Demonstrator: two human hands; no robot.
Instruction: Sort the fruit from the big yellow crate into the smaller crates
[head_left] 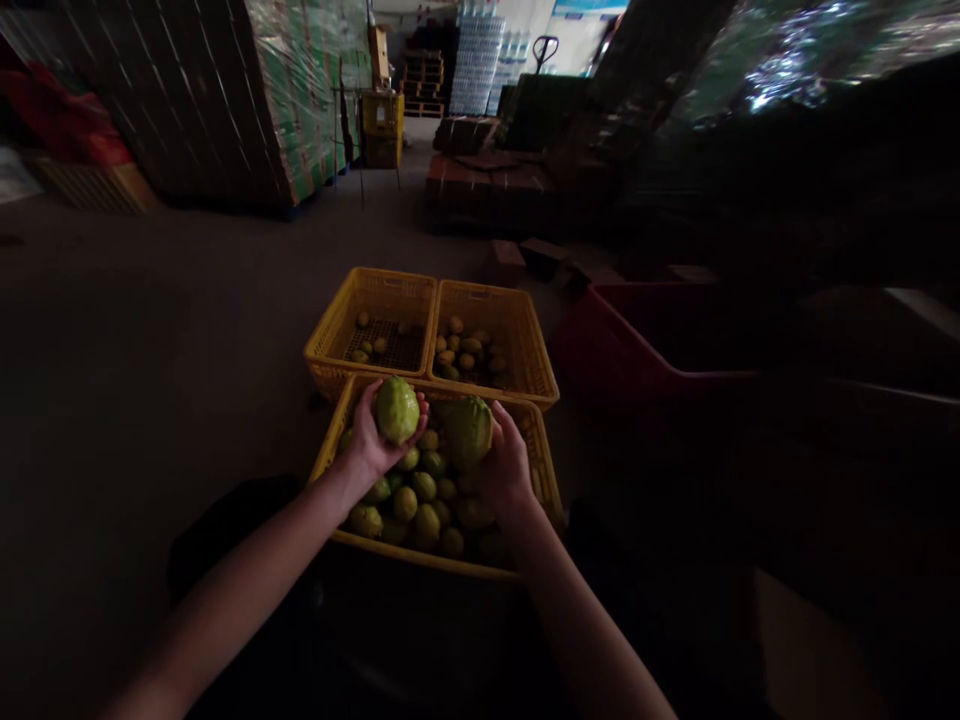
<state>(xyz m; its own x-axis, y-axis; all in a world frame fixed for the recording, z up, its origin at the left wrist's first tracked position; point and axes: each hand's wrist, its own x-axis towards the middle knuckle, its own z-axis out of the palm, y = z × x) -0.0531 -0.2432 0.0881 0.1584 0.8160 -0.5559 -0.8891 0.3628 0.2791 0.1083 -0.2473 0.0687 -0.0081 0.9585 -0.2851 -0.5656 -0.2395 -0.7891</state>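
Observation:
My left hand [369, 440] is closed around a pale green, lumpy guava [397, 410], cradled in the palm and fingers. In my right hand [508, 460] is a second, darker guava [469, 430], gripped from its right side; the fingers behind it are partly hidden. Both hands are above the near yellow crate [442, 563], which holds many green and yellow-green guavas [426, 522]. My right hand and forearm cover part of the fruit on that side.
Behind stand two more yellow crates, the left one [330, 345] with a few fruits and the right one [529, 340] with several. A dark red bin [622, 340] is to the right. Wrapped pallet stacks [300, 100] and flattened cardboard [487, 180] lie farther back.

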